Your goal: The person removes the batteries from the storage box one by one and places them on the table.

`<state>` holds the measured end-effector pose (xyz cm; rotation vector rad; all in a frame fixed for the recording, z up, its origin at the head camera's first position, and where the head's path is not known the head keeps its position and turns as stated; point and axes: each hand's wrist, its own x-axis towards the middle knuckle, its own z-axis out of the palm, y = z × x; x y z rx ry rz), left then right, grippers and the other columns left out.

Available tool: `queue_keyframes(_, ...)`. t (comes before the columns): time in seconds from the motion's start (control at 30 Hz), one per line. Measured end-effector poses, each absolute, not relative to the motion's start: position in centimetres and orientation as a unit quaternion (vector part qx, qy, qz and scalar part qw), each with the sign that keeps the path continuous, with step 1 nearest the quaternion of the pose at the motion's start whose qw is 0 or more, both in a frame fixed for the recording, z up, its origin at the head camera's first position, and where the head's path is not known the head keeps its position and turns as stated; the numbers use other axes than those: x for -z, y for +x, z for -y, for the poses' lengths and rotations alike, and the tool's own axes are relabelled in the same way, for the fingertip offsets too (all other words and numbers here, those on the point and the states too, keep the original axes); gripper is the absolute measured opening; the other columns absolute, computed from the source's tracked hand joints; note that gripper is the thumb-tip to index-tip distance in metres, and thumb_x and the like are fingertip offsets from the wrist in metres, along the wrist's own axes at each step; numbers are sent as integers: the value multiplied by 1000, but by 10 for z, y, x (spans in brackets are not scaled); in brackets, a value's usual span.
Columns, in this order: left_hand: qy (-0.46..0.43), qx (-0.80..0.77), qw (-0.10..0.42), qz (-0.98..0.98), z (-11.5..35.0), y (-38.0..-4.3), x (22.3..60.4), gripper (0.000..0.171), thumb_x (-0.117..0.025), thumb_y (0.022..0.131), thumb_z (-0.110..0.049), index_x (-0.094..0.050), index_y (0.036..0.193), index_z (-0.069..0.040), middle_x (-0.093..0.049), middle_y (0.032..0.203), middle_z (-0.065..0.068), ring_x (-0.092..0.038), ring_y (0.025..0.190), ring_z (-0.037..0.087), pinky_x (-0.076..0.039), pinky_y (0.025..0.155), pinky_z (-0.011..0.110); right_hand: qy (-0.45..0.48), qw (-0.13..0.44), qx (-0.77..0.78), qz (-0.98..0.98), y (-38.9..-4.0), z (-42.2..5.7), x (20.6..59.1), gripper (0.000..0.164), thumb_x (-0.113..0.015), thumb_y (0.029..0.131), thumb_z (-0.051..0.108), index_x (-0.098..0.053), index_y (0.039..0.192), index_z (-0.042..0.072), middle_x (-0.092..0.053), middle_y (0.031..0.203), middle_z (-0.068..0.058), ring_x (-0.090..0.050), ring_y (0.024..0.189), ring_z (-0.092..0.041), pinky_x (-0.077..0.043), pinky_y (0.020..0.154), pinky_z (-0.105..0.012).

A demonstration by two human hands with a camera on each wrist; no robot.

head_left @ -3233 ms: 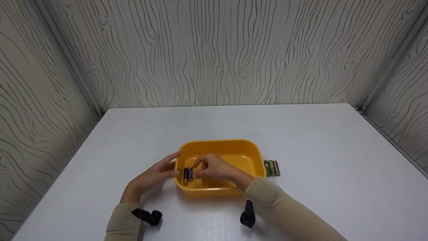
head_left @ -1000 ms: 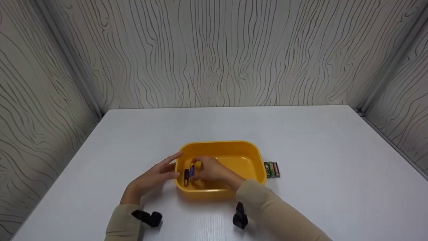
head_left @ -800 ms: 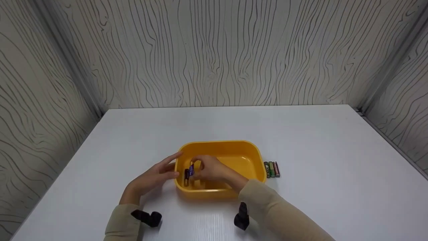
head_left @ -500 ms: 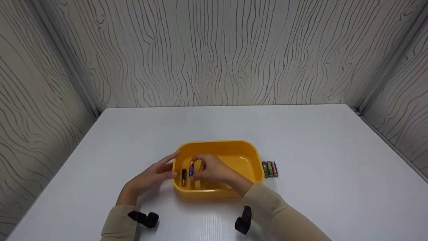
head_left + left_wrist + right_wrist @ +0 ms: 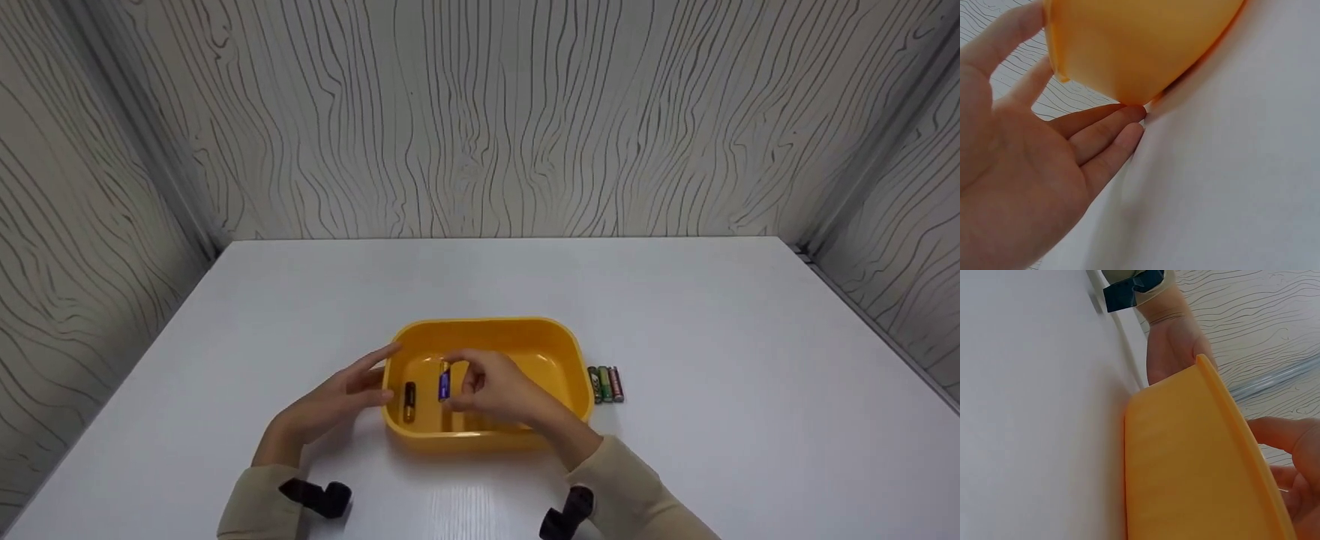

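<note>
A yellow plastic tub (image 5: pixel 480 442) stands on the white table. Inside it, my right hand (image 5: pixel 501 386) pinches a purple battery (image 5: pixel 445 382) by its two ends, between thumb and forefinger. To the left of that, a black battery with a copper-coloured end (image 5: pixel 409 402) lies along the tub's left wall. With fingers spread and fairly straight, my left hand (image 5: pixel 334 397) rests against the left end of the tub; the left wrist view shows this hand (image 5: pixel 1033 152) palm-on, fingertips at the tub wall (image 5: pixel 1129 50). The tub wall hides part of the right hand (image 5: pixel 1300 461) in the right wrist view.
Just outside the tub's right side, three batteries lie side by side: a dark green one (image 5: pixel 594 385), a lighter green one (image 5: pixel 605 384) and a red one (image 5: pixel 616 384). Wood-grain panels (image 5: pixel 480 120) enclose the table's back and sides.
The right hand has taken hold of the purple battery, which lay beside the black one, and moved it rightward, widening the gap. The left hand has stayed at the tub's left end.
</note>
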<state>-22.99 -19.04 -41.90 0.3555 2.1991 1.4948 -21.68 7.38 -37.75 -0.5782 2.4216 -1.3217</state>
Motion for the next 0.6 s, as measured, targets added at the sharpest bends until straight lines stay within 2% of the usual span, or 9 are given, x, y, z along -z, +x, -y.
queue_keyframes(0.3, 152, -556, 229, -784, 193, -231, 419, 66, -60, 94, -32, -27, 151, -35, -27, 161, 11, -22, 150, 37, -6, 116, 71, -213, 133, 463, -850, -211, -91, 378, 58, -76, 81, 17, -54, 132, 2, -54, 76, 1, -48, 66, -10, -41, 55, -15)
queue_keyframes(0.6, 159, -560, 231, -779, 194, -232, 422, 66, -60, 95, -30, -27, 151, -35, -24, 162, 8, -21, 151, 36, -6, 117, 70, -195, 117, 481, -847, -214, -108, 382, 57, -77, 81, 18, -55, 132, 4, -56, 79, -1, -49, 69, -12, -42, 58, -14)
